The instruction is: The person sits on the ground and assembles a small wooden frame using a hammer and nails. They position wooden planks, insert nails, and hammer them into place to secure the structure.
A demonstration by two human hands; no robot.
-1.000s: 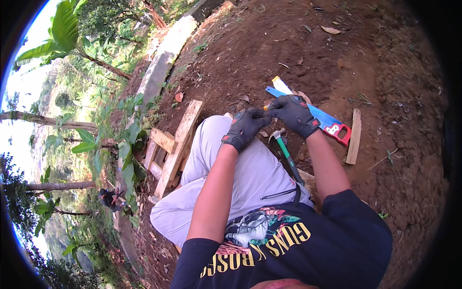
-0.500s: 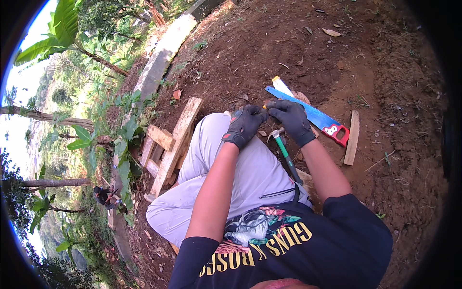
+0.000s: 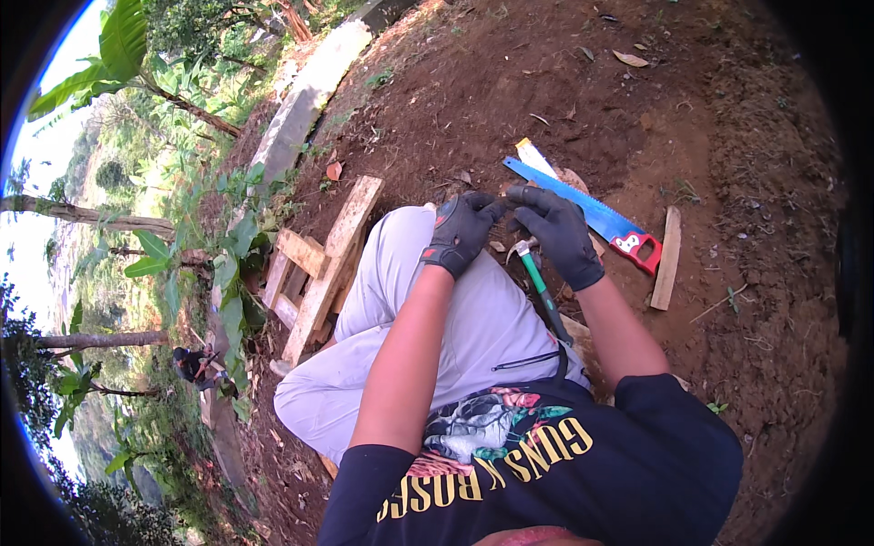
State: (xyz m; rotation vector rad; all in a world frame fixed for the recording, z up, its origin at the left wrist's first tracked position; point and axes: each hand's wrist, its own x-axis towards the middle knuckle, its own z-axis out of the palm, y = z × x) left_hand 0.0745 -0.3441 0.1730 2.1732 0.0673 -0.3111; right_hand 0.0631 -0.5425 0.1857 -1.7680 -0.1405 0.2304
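Meeting above the hammer (image 3: 539,280), left hand (image 3: 462,232) and right hand (image 3: 560,232).

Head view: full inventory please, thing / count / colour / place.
handsaw: 1, blue blade with red handle, flat on the soil beyond the hands
hammer: 1, green shaft with metal head, lying between the knee and the right forearm
wooden frame: 1, pale slats nailed together, on the ground left of the legs
loose wood strip: 1, pale brown, on the soil right of the saw handle
concrete kerb: 1, grey, upper left along the slope
soil: reddish brown, with dry leaves
left hand: dark glove, over the knee
right hand: dark glove, fingertips meeting the left hand's
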